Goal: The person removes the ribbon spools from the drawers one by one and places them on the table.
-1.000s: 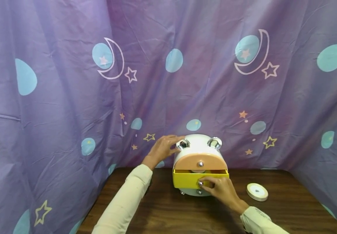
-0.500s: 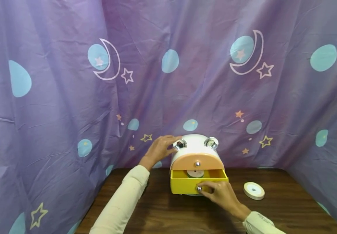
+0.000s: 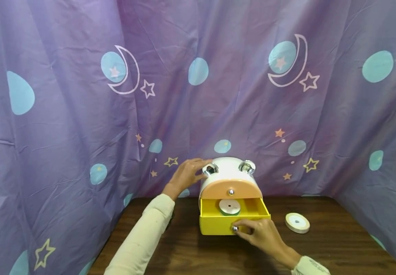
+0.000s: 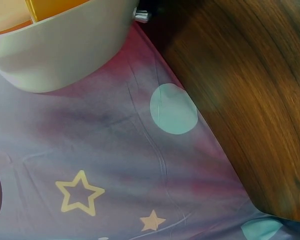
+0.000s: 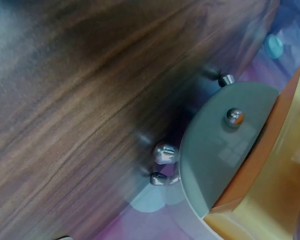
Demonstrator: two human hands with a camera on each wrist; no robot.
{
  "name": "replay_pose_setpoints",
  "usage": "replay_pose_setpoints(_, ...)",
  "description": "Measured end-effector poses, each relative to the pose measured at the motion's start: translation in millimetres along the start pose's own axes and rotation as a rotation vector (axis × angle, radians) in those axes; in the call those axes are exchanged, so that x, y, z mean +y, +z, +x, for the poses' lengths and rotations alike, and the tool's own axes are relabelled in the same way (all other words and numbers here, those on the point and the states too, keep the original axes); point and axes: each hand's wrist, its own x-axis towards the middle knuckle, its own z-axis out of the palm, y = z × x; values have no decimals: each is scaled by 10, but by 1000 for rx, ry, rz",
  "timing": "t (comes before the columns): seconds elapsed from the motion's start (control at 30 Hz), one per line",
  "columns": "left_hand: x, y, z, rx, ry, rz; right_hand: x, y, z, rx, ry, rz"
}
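Observation:
A small animal-shaped chest of drawers (image 3: 229, 167), white on top with two round silver knobs like eyes, stands at the back of the table. My left hand (image 3: 185, 174) holds it by the left silver eye (image 3: 210, 169), fingers above and thumb below. With thumb and fingertips my right hand (image 3: 264, 233) pinches the silver knob (image 3: 235, 228) of the yellow drawer (image 3: 215, 226), which is pulled well out. Inside lies a white-faced ribbon spool (image 3: 230, 206) with a green edge. The orange top drawer (image 3: 215, 189) is closed. Below, the pale green bottom drawer (image 5: 215, 145) is also closed.
A cream ribbon spool (image 3: 297, 223) lies flat on the dark wooden table (image 3: 198, 252), right of the chest. Silver feet (image 5: 165, 154) support the chest. A purple curtain (image 3: 170, 114) with moons and stars hangs close behind it and along both sides.
My right hand has drawn the yellow drawer outward by its knob, bringing the spool inside into full view. My left hand keeps its place on the silver eye.

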Motion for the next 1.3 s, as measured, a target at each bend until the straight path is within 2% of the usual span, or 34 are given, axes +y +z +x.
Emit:
replay_pose_setpoints(0.17, 0, -3, -17, -14, -6, 12, -87, -36, -26, -3, -12, 32)
replay_pose_setpoints(0.4, 3, -1, -18, -16, -18, 18, -164, -76, -33, 0, -28, 23)
replay_pose_setpoints(0.9, 24, -11, -8, -14, -20, 37, -261, -149, -43, -8, -37, 57)
replay_pose_setpoints(1.3, 1, 8, -13, -4, -14, 13, -313, -152, -47, -6, -53, 69)
